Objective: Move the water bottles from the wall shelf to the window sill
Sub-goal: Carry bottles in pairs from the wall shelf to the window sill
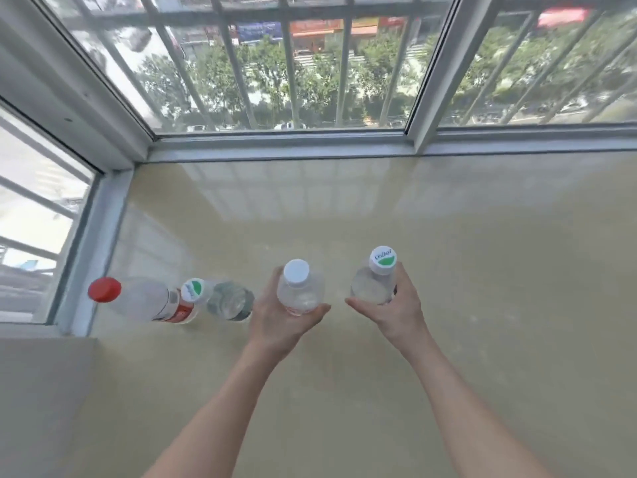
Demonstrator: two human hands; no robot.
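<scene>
I look down on a beige window sill (pixel 448 253). My left hand (pixel 275 326) grips a clear bottle with a plain white cap (pixel 299 288). To its right, my right hand (pixel 396 305) is wrapped around a clear bottle with a white-and-green cap (pixel 375 281). Both bottles are upright, low over the sill; whether they touch it I cannot tell. Left of them, two more bottles stand on the sill: a red-capped bottle with a red label (pixel 144 300) and a bottle with a green-and-white cap (pixel 224 298).
The window frame (pixel 282 146) runs along the sill's far edge, with metal bars and trees behind the glass. A side window (pixel 34 219) closes the left end. A wall corner (pixel 44 374) juts in at the lower left.
</scene>
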